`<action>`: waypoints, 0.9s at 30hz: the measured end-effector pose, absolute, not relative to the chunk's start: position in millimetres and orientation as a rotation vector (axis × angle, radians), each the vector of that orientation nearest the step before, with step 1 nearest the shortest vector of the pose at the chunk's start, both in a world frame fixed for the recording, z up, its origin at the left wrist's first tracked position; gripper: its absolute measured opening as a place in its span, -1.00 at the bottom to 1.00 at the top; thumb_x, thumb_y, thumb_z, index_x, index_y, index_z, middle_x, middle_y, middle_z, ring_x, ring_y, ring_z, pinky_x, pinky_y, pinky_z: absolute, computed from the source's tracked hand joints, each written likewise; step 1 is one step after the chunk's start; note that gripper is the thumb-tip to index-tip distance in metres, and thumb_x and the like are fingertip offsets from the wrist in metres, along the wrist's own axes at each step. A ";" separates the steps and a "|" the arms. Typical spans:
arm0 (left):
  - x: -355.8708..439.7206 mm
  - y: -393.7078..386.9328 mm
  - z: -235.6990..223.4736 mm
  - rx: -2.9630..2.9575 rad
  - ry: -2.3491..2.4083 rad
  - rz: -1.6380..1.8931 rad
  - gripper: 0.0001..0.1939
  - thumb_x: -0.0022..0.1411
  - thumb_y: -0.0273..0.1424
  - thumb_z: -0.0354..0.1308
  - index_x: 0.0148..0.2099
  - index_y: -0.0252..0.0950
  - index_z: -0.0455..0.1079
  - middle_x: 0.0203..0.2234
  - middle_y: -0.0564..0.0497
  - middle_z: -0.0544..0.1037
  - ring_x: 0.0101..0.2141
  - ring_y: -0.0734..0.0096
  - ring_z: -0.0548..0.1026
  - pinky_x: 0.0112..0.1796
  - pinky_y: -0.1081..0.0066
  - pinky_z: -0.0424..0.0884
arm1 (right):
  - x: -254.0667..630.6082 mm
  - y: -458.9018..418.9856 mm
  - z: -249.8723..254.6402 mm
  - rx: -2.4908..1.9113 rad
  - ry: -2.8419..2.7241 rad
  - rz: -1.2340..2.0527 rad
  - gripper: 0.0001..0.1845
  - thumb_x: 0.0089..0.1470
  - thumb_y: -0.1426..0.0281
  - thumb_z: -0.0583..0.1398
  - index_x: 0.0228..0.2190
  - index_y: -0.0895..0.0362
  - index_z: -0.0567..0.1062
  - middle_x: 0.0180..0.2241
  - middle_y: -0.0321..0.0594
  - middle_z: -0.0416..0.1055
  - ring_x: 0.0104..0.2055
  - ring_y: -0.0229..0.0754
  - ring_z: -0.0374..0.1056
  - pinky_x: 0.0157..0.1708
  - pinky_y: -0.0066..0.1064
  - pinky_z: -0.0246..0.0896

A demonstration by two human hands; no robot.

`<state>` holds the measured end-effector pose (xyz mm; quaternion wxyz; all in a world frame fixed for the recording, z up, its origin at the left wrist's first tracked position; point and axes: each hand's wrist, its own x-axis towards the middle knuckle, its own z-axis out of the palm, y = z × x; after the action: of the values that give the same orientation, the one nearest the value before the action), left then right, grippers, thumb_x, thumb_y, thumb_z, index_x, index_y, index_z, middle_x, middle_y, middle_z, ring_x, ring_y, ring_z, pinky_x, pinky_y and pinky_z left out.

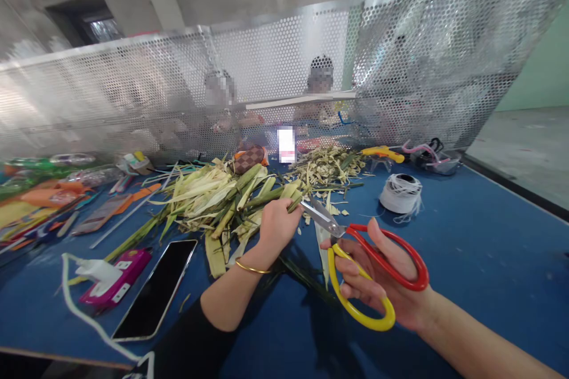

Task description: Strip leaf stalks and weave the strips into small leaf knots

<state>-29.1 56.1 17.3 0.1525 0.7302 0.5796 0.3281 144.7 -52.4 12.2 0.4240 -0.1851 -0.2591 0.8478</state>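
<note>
My left hand (280, 226) is closed around a strip of dried corn husk (292, 191) whose end sticks up past the fingers. In my right hand (377, 272) is a pair of scissors (326, 220) with one red and one yellow handle loop. The scissor blades are parted and point at the husk end just right of my left hand; whether they touch it I cannot tell. Behind and left of my left hand lies a large heap of pale green husks (200, 189). Farther back is a pile of small husk cuttings (331, 166).
A spool of white string (400, 192) and a yellow glue gun (383, 153) stand at right. At left lie a phone (155, 290), a purple power strip (128, 275) with a white cable, and colourful craft materials (53, 195). A perforated metal screen (267, 65) closes the back; people sit beyond it.
</note>
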 end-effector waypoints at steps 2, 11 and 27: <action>-27.5 54.6 15.2 2.091 1.644 0.932 -0.64 0.12 -0.32 0.06 -0.66 -0.28 0.13 -0.72 0.14 0.09 -0.58 0.50 0.09 -0.49 0.42 -0.06 | 145.1 -51.9 11.0 -0.467 -0.632 2.124 -0.32 0.11 -0.14 -0.04 -0.21 0.20 0.48 -0.56 -0.39 0.24 -0.73 -0.48 -0.04 -0.34 -0.41 0.31; -23.4 50.4 11.2 2.098 1.540 0.911 -0.68 0.10 -0.33 0.06 -0.65 -0.28 0.15 -0.70 0.12 0.12 -0.56 0.47 0.14 -0.48 0.41 -0.05 | 146.6 -48.8 7.0 -0.487 -0.613 2.112 -0.42 0.15 -0.06 0.02 -0.24 0.20 0.47 -0.58 -0.44 0.21 -0.76 -0.53 -0.11 -0.35 -0.46 0.34; -27.6 52.2 23.9 1.751 1.491 0.911 -0.82 -0.01 -0.30 0.17 -0.52 -0.33 0.42 -0.64 0.08 0.38 -0.55 0.47 0.29 -0.46 0.47 0.13 | 177.5 -27.5 3.0 -1.622 -1.545 0.951 -0.56 -0.03 0.03 0.20 -0.22 0.09 0.49 -0.55 -0.29 0.40 -0.59 -0.20 0.30 -0.53 -0.38 0.21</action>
<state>-27.6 52.2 23.9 0.3279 0.6689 0.5693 0.3478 177.5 -27.5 3.0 0.3469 -0.6252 -0.5954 0.3665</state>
